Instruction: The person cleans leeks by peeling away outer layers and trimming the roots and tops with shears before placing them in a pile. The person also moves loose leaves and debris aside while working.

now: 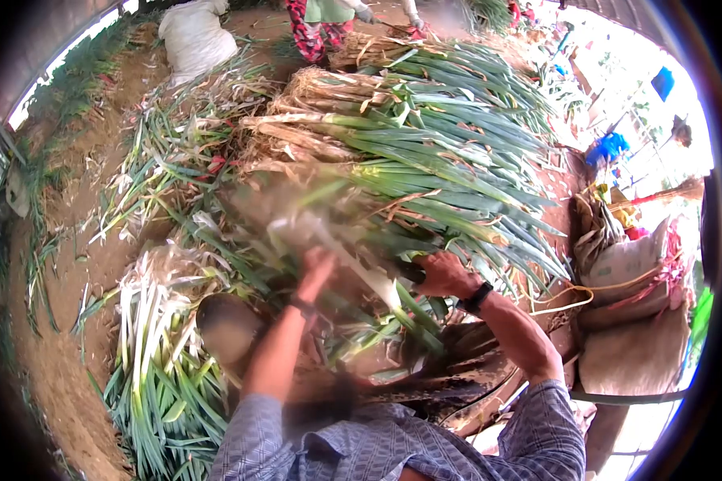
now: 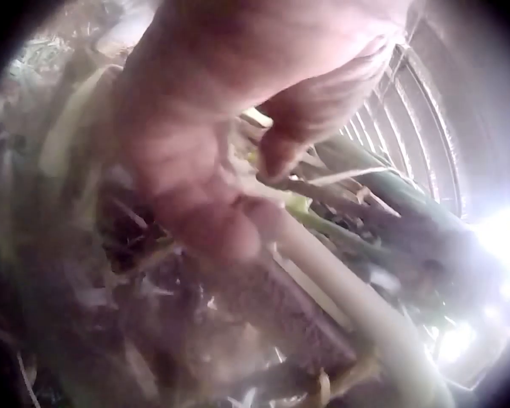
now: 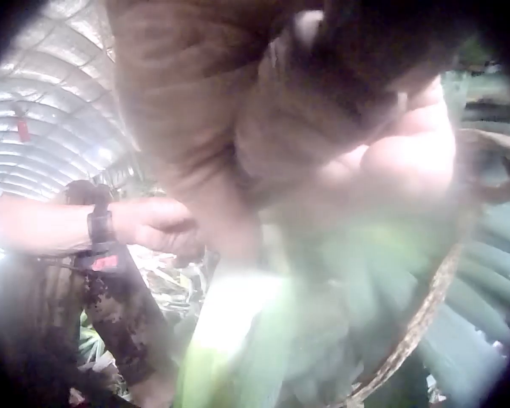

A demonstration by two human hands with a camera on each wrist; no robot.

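Observation:
Blurred by motion in the head view, my left hand (image 1: pixel 317 268) is beside a pale green onion stalk (image 1: pixel 375 282) that slants down to the right. The left wrist view shows that hand (image 2: pixel 208 161) with curled fingers pinching a white stalk (image 2: pixel 348 285). My right hand (image 1: pixel 445 274) lies at the right, at the lower edge of a big heap of green onions (image 1: pixel 449 152). From the right wrist, the fingers of this hand (image 3: pixel 323 144) curl round green onion leaves (image 3: pixel 229 340); their tips are partly hidden and blurred.
A bundle of white-stemmed onions (image 1: pixel 156 345) lies at lower left, beside a dark rounded object (image 1: pixel 229 327). Loose leaves litter the soil. A white sack (image 1: pixel 196 40) stands at the back left, stacked sacks (image 1: pixel 634 337) at the right. Another person (image 1: pixel 325 24) is beyond the heap.

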